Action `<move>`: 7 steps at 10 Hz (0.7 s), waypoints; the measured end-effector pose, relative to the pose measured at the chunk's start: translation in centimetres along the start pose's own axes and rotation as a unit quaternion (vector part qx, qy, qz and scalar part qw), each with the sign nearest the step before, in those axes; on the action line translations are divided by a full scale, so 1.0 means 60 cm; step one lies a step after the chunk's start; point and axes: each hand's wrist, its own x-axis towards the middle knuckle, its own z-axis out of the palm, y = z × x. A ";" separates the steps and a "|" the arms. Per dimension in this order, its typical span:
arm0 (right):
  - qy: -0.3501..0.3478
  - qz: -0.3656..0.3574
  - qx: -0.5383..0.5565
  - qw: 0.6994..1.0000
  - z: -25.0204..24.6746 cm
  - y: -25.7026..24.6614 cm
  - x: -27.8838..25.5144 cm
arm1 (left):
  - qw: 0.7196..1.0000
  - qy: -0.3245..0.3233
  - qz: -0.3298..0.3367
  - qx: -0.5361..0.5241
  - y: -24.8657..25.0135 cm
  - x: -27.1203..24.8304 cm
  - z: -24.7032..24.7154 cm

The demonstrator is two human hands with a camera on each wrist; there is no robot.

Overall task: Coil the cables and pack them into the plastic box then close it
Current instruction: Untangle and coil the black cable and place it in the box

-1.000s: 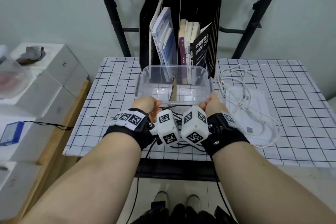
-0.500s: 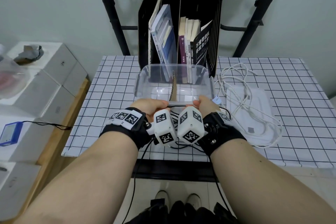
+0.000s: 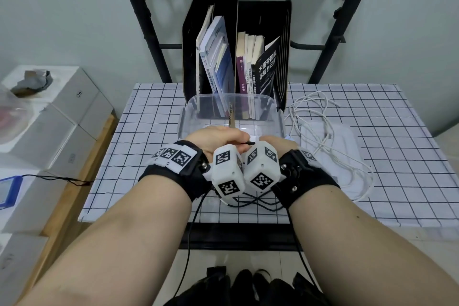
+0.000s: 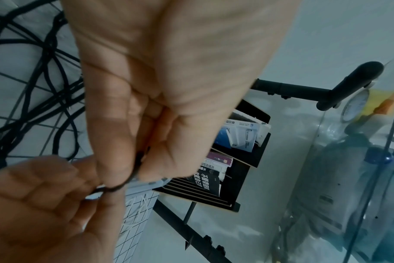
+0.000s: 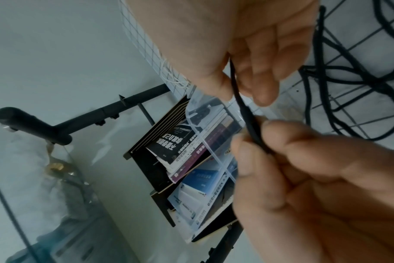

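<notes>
A black cable [image 3: 247, 143] is stretched in a short span between my two hands, just in front of the clear plastic box [image 3: 188, 117]. My left hand [image 3: 231, 138] pinches the cable between thumb and fingers [image 4: 115, 160]. My right hand [image 3: 268, 140] pinches the same cable [image 5: 243, 106] a little further along. The rest of the black cable lies in loose tangled loops [image 4: 34, 89] on the checked cloth under my wrists [image 3: 253, 202]. The box stands open, with nothing that I can see lying in it. A white cable [image 3: 308, 109] sprawls over the clear lid [image 3: 347, 141] to the right.
A black file holder [image 3: 236, 45] full of books stands right behind the box. White cartons [image 3: 62, 119] are stacked left of the table. Black frame posts [image 3: 149, 32] rise behind. The table's front edge is just under my wrists.
My hands have drawn closer together in front of the box's near wall. A short stretch of the black cable is now pinched between them.
</notes>
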 end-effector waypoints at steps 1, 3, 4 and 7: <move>-0.015 -0.066 -0.116 0.991 -0.017 -0.014 -0.004 | 1.000 0.006 0.011 0.009 0.009 0.002 0.007; -0.079 -0.043 -0.029 0.996 -0.031 -0.049 -0.021 | 0.994 0.020 0.108 -0.009 0.040 0.008 0.012; -0.123 -0.073 -0.058 0.988 -0.031 -0.080 -0.041 | 0.988 -0.011 0.153 0.033 0.052 -0.001 0.024; -0.239 -0.140 0.047 0.960 -0.037 -0.164 -0.100 | 0.967 -0.153 0.181 0.094 0.070 -0.006 0.040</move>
